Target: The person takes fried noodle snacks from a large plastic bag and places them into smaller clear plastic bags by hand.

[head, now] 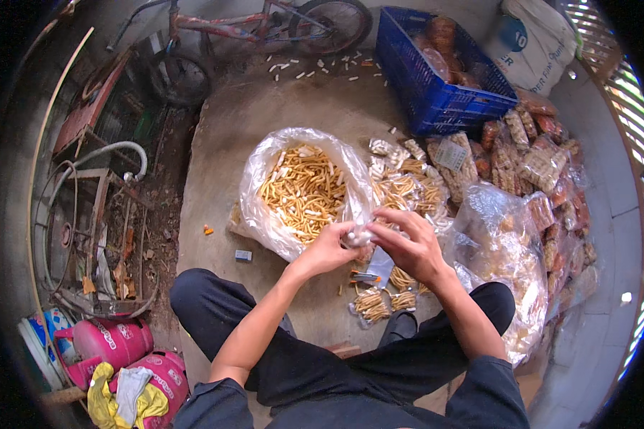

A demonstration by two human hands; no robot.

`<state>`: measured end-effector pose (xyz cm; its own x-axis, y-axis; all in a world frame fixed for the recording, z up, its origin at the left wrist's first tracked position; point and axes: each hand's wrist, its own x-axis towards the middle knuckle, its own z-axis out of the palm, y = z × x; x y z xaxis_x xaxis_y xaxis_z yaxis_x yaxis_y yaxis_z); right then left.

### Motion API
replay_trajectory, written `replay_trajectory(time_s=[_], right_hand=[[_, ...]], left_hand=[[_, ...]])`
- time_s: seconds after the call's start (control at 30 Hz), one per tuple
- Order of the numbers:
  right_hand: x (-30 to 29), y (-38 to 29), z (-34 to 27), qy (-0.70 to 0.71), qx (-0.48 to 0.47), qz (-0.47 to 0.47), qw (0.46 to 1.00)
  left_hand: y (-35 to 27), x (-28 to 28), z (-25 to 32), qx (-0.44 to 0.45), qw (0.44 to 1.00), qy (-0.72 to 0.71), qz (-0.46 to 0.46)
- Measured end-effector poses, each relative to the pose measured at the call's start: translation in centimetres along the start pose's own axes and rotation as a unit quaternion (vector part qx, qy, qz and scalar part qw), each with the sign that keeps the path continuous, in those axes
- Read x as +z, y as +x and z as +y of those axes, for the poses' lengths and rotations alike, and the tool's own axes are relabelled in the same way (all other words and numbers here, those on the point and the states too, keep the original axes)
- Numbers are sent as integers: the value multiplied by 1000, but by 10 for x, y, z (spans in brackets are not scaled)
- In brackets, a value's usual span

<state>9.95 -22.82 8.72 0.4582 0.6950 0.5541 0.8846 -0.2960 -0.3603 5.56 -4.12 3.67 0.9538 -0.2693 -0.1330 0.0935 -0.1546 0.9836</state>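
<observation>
A small clear plastic packet with white pieces inside (358, 237) is between my two hands, over the right edge of a large open plastic bag (255, 166). My left hand (327, 248) grips the packet from the left. Fingers of my right hand (412, 244) pinch at its upper right side, and they partly hide it. Yellow-brown sticks mixed with some white ones (303, 195) fill the large bag. Beyond my right hand lies a pile of small filled packets (408, 185). Below the hands are a cutter knife with orange parts (366, 276) and packed stick bundles (372, 304).
A blue plastic crate (445, 104) holds brown packages. Bagged goods (534, 161) are heaped along the right wall beside a large clear bag (507, 257). A small blue-and-white box (243, 256) lies on the concrete. Pink gas cylinders (110, 340) and a bicycle (247, 24) stand around the edges.
</observation>
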Motion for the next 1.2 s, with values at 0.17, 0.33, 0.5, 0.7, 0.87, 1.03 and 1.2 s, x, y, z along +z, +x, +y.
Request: replay_trajectory(time_s=[0.17,0.33,0.5,0.7,0.87,1.03,1.2], right_hand=[[18,6,7,41,88,53,994],[70,-14,40,46,152,-159,974],[129,-18,52,-100,178,-245,948],[160,-15,59,-246,173,-337,892],[137,13,51,-137,264,-156,942],[182,41,43,176,307,-170,920],[238,39,40,100,262,-202,939]], left_hand=[[-13,-29,-6,-12,979,-98,178],[-19,-61,0,50,919,-155,359],[-25,-62,4,32,909,-169,380],[-24,-57,0,11,919,-155,363],[-35,-62,14,37,891,-192,410],[-47,-68,3,1,903,-162,398],[-57,-73,8,7,897,-158,413]])
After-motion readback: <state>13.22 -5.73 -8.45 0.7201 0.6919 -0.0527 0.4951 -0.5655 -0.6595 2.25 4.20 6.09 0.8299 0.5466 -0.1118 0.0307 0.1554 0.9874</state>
